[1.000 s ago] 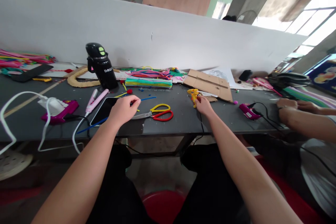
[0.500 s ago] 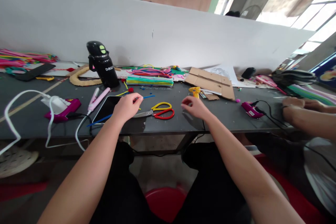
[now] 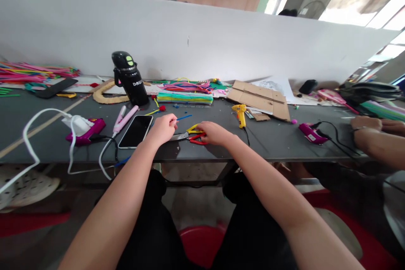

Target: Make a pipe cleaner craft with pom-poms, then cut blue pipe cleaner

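My left hand (image 3: 163, 128) is closed in a pinch on a blue pipe cleaner (image 3: 184, 117). One end of it sticks out past my fingertips, and the other hangs below my wrist near the table edge. My right hand (image 3: 215, 133) has its fingers closed on the yellow and red handles of the scissors (image 3: 198, 138), covering part of them. The scissors lie on the dark table, blades pointing left, the tips hidden behind my left hand. Just left of that hand lies a phone (image 3: 136, 131) with a black screen.
A yellow glue gun (image 3: 240, 114) stands beyond my right hand, near cardboard (image 3: 257, 99). Bundled pipe cleaners (image 3: 185, 98) and a black bottle (image 3: 130, 79) are at the back. A pink hair straightener (image 3: 125, 119) and magenta power strip (image 3: 87, 130) lie left. Another person's hands (image 3: 368, 124) are right.
My right hand has moved left from beside the glue gun and taken hold of the scissors' handles. My left hand keeps the blue pipe cleaner. The view has shifted slightly.
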